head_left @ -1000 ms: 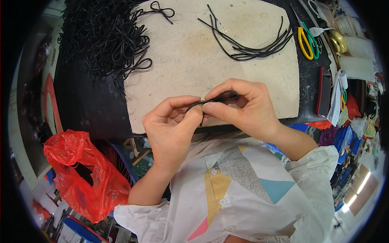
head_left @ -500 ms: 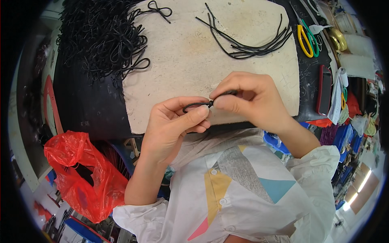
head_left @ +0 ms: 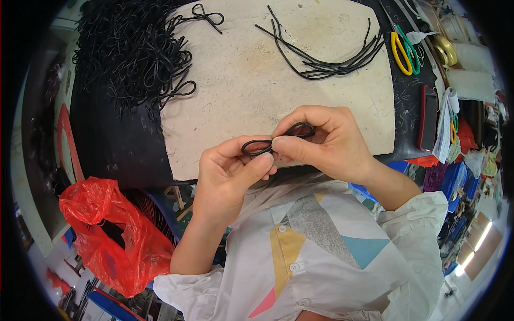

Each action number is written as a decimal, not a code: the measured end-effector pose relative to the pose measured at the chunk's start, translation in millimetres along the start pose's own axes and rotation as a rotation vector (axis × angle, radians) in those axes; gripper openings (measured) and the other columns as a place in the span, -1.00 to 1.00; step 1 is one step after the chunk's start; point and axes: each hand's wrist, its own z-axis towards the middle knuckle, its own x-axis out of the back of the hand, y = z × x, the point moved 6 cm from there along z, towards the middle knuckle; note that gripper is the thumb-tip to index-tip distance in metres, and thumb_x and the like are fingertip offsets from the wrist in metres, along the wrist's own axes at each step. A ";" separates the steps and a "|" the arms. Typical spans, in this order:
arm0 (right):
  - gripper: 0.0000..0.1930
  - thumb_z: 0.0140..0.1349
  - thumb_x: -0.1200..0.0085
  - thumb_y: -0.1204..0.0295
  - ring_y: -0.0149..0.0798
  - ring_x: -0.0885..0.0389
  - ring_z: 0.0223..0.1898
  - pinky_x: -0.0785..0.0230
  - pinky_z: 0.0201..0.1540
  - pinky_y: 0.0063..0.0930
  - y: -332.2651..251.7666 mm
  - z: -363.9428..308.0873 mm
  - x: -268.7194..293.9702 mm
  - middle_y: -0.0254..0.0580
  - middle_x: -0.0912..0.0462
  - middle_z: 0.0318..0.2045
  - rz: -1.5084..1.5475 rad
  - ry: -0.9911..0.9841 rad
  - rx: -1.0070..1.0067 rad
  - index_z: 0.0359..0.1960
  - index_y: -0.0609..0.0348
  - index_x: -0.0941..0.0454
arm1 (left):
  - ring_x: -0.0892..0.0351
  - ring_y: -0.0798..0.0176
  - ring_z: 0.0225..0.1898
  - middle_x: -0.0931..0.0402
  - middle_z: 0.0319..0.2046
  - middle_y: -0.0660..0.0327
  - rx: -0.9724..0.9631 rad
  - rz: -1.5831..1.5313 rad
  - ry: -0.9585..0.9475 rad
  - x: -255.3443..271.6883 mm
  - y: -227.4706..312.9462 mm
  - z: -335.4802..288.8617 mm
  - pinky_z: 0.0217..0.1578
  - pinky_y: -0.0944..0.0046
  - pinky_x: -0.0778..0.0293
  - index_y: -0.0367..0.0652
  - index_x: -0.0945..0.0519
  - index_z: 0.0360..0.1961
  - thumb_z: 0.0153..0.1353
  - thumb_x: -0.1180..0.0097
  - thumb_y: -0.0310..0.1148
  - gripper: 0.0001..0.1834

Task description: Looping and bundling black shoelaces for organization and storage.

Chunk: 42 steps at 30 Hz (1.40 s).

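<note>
Both left hand [head_left: 227, 174] and right hand [head_left: 332, 138] pinch one double-looped black cord [head_left: 258, 141]; knotted cords [head_left: 134, 53] lie heaped, loose cords [head_left: 327, 69] unlooped.

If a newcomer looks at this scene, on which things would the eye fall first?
Probably on the bright red plastic bag, at the lower left. The big tangle of black cords at the upper left, partly over the pale board, also stands out. Near the centre, the left hand and right hand pinch a black looped cord between them.
</note>
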 end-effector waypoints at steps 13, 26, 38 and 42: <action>-0.83 0.15 0.00 0.43 -0.50 -0.50 -0.48 -0.37 -0.39 -0.67 5.6 7.7 13.9 -0.26 -0.56 -0.49 0.070 0.000 -0.063 -0.35 0.32 -0.53 | -0.57 0.24 -0.56 -0.54 -0.51 0.03 0.127 0.049 -0.008 2.0 2.6 1.5 -0.52 0.40 -0.53 -0.39 -0.51 -0.30 0.17 0.02 -0.41 -0.79; -0.84 0.10 -0.09 0.44 -0.57 -0.45 -0.45 -0.30 -0.37 -0.70 5.9 5.5 9.9 -0.32 -0.56 -0.50 0.078 -0.092 -0.080 -0.40 0.33 -0.56 | -0.57 0.25 -0.57 -0.54 -0.56 0.07 0.192 0.097 -0.039 -3.3 4.3 7.6 -0.56 0.40 -0.50 -0.35 -0.53 -0.35 0.11 -0.08 -0.43 -0.83; -0.90 0.10 -0.06 0.51 -0.56 -0.41 -0.47 -0.29 -0.39 -0.67 12.3 -1.1 7.2 -0.36 -0.49 -0.53 0.011 -0.161 -0.174 -0.43 0.32 -0.51 | -0.56 0.31 -0.55 -0.54 -0.55 0.06 0.241 0.186 -0.145 -9.1 -0.9 7.9 -0.52 0.39 -0.54 -0.36 -0.53 -0.45 0.06 -0.10 -0.51 -0.90; -0.86 0.10 -0.04 0.46 -0.60 -0.38 -0.51 -0.24 -0.50 -0.70 10.9 0.0 5.6 -0.39 -0.49 -0.57 0.031 -0.157 -0.149 -0.50 0.32 -0.50 | -0.54 0.34 -0.58 -0.53 -0.58 0.10 0.221 0.219 -0.111 -8.9 2.6 6.2 -0.52 0.40 -0.52 -0.37 -0.54 -0.47 0.05 -0.12 -0.52 -0.91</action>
